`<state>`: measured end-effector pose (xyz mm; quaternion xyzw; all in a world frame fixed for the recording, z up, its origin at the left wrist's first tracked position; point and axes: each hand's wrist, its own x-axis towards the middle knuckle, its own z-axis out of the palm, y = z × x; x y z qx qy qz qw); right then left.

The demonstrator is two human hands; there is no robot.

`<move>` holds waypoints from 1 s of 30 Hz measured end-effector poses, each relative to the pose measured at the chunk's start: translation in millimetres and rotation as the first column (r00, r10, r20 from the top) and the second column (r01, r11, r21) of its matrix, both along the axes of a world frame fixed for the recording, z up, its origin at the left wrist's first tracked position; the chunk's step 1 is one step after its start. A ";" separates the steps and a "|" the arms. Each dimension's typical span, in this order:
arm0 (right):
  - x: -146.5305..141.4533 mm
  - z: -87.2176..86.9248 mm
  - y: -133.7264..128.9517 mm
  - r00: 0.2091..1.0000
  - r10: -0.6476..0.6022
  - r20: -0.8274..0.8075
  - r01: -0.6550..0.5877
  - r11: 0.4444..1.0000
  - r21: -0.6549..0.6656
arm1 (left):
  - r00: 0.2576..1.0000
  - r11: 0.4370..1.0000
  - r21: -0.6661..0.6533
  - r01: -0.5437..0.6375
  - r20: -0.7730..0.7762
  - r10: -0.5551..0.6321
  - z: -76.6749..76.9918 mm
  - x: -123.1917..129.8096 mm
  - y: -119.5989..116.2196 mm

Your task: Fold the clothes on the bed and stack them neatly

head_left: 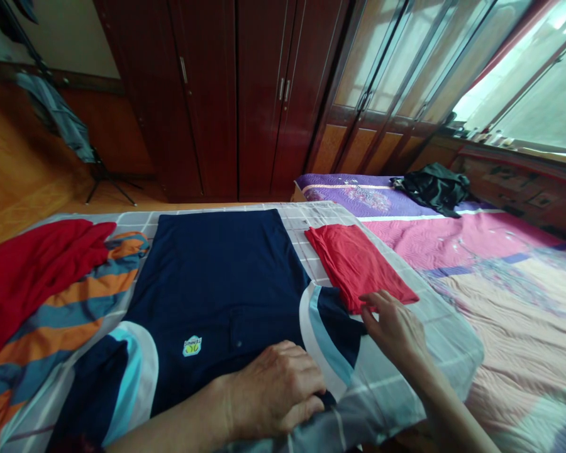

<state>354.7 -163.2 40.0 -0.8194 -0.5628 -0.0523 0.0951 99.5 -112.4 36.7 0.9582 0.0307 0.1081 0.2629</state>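
A navy tennis shirt [217, 277] lies spread on a checked cover [306, 217], beside folded red cloth [358, 258]. The left hand [287, 387] curls over its collar end, the right hand [396, 324] bends beside one sleeve [342, 321]; grips unclear.

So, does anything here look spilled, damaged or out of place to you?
Nothing looks spilled or damaged. The dark bundle crumpled on the purple-and-pink bedcover looks slightly untidy, since the navy shirt lies spread out and the right-hand red cloth looks folded.
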 end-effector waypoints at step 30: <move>-68.0 0.4 142.5 0.797 0.576 0.184 -0.516 0.806 -0.288 | 0.927 0.929 0.047 -0.368 -0.054 0.370 -11.7 -11.3 40.6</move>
